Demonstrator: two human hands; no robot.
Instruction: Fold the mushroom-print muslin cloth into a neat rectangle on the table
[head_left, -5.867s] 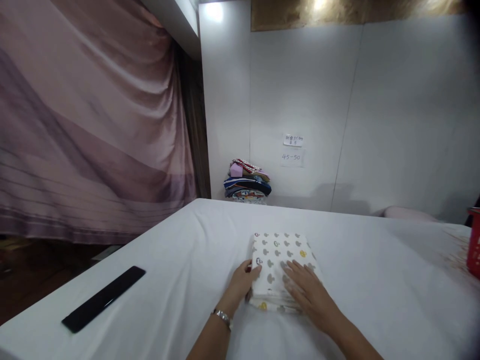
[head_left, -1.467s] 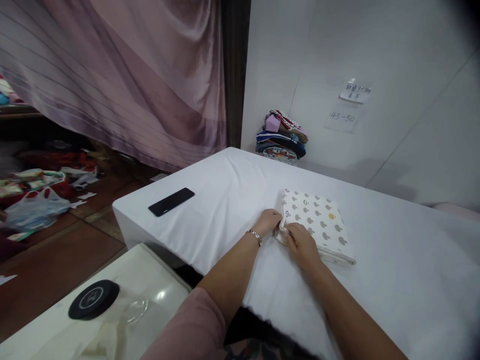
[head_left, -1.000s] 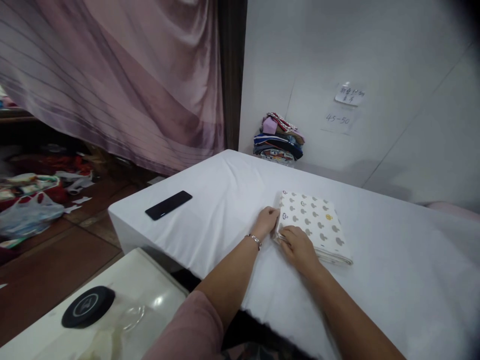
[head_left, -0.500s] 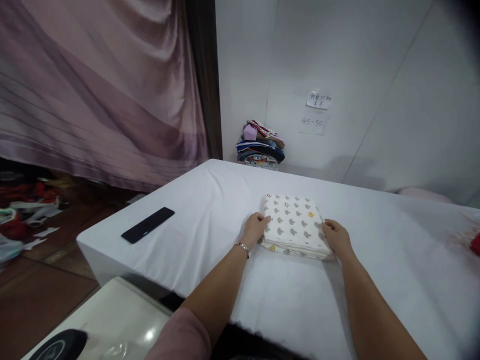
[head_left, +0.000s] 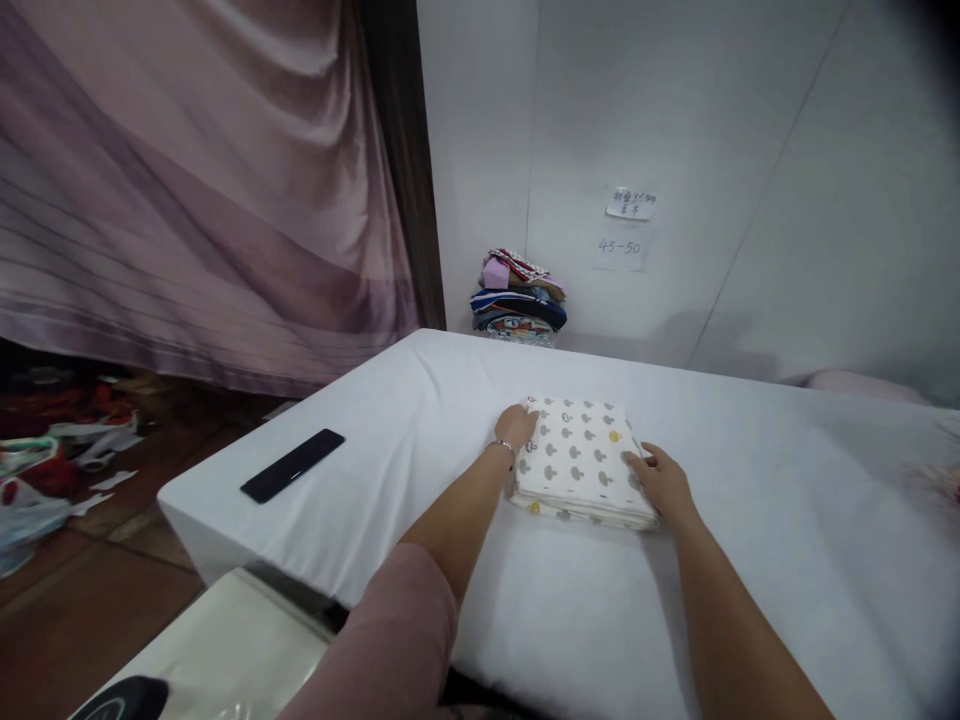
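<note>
A folded white cloth (head_left: 581,455) printed with grey mushroom shapes and a few yellow ones lies in a flat, layered block on the table. My left hand (head_left: 517,427), a bracelet at its wrist, is closed at the cloth's far left corner, with the fingertips partly hidden. On the opposite side, my right hand (head_left: 664,485) holds the right edge, one finger lying on the top layer. The front edge shows several stacked layers.
The table (head_left: 420,440) has a white cover. A black phone-like slab (head_left: 292,466) lies at its left. Behind stands a pile of folded fabrics (head_left: 519,297) by the wall, below paper notes (head_left: 622,247). A pale surface (head_left: 232,640) is at the lower left, near a pink curtain (head_left: 225,200).
My left hand has moved away from me along the cloth's left edge to its far corner. The right hand has shifted slightly, a finger now further over the top.
</note>
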